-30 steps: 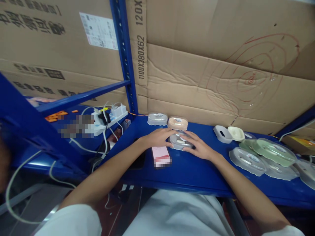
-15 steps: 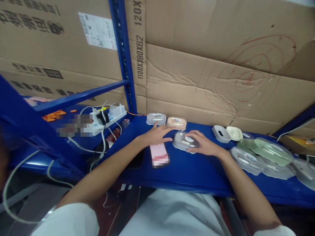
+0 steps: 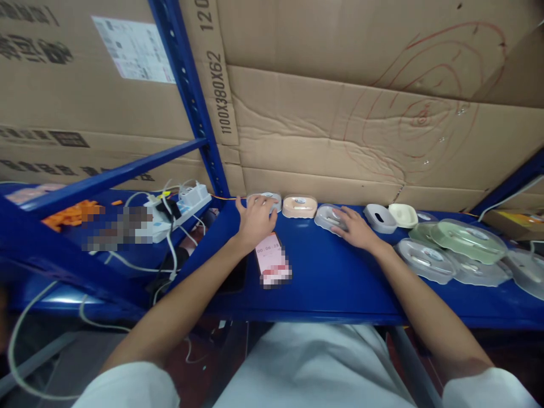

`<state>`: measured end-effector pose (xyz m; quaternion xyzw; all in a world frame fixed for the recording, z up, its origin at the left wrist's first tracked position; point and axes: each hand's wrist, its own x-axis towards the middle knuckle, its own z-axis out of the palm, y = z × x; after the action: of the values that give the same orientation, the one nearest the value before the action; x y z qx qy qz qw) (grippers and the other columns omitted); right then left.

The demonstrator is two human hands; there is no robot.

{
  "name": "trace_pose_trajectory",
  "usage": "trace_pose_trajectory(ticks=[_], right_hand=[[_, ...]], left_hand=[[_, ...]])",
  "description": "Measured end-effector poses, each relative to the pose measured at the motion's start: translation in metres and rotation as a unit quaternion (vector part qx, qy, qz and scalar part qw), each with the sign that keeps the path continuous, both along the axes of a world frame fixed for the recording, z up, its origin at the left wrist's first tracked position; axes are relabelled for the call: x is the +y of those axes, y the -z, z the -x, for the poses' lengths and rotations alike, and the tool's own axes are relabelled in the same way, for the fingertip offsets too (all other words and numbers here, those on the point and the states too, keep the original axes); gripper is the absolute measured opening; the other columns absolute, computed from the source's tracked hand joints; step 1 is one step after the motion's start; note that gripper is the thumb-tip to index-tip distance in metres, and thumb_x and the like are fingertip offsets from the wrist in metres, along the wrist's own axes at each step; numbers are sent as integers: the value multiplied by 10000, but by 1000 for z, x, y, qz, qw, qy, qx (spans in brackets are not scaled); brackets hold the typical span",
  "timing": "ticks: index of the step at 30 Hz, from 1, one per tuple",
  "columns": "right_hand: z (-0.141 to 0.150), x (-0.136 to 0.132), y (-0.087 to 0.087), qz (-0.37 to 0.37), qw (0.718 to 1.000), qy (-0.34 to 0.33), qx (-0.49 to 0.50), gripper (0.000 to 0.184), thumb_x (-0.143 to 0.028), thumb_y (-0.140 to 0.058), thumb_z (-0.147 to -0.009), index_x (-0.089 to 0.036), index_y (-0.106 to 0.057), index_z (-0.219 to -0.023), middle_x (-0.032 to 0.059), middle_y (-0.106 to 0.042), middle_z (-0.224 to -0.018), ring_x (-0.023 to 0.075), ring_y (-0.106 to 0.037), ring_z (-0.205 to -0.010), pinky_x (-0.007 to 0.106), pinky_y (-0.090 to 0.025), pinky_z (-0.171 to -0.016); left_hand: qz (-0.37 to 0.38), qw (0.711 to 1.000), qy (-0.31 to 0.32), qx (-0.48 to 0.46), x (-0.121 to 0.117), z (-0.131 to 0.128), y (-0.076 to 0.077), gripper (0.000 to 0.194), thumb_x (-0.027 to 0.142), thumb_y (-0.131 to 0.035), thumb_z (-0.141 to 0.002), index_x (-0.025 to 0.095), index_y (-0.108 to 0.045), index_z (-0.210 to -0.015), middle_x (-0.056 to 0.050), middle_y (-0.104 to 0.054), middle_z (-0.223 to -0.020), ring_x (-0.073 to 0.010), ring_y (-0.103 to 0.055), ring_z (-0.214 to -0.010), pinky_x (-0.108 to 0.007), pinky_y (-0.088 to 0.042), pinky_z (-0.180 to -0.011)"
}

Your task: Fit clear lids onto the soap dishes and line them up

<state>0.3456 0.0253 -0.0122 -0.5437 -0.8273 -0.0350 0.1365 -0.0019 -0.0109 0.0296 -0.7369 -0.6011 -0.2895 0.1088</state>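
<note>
My left hand [image 3: 257, 221] reaches over a grey soap box with a clear cover [image 3: 267, 196] at the back left of the blue shelf. Its fingers are spread about the box, and I cannot tell how firmly they touch it. My right hand [image 3: 356, 228] has its fingers and thumb on another grey soap box with a clear cover [image 3: 326, 217], which they partly hide. Between the two hands sits a peach soap box [image 3: 300, 206] under a clear cover. A phone [image 3: 272, 259] showing a pink timer screen lies just in front of my left hand.
Grey [image 3: 381, 218] and cream [image 3: 403, 215] soap box parts stand to the right. Beyond them lie several clear covers [image 3: 425, 260] and green ones [image 3: 467, 241]. A power strip [image 3: 191, 198] with cables is at left, beside a blue rack post [image 3: 182, 85]. Cardboard [image 3: 297, 113] walls the back.
My right hand has moved the grey soap box back and to the right, beside the peach one. My left hand has shifted left onto the other grey box. The view has also shifted somewhat.
</note>
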Motion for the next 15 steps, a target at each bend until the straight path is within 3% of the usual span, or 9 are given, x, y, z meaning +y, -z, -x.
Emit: trace_pose_trajectory(ticks=[3,9,15], right_hand=[[5,2,6,-45,998,28,-17,596,-444,-507,-1056,-258,-467,-1620,183,-364,-1713,413,-355,-1566,625,-380,-1213],[1,8,13,-91,994,54,20,551,-333,-512,-1026,-208,-544,-1561,194,-507,-1600,403,-499,-1423,601,-478,-1137],[0,21,21,-92,994,34,45,580,-346,-496,-1018,-187,-521,-1575,197,-504,-1598,375,-466,-1468,571,-419,-1211]], left_hand=[[3,1000,6,3,0,-1,3,335,259,-489,-1023,263,-727,-1258,-121,-736,-1335,-363,-573,-1341,-764,-179,-1222],[9,1000,18,4,1,-2,5,314,243,-507,-1015,270,-737,-1227,-110,-747,-1322,-356,-579,-1342,-750,-195,-1224],[39,999,18,22,2,-2,9,333,238,-500,-1011,244,-747,-1235,-134,-744,-1315,-384,-578,-1337,-781,-187,-1213]])
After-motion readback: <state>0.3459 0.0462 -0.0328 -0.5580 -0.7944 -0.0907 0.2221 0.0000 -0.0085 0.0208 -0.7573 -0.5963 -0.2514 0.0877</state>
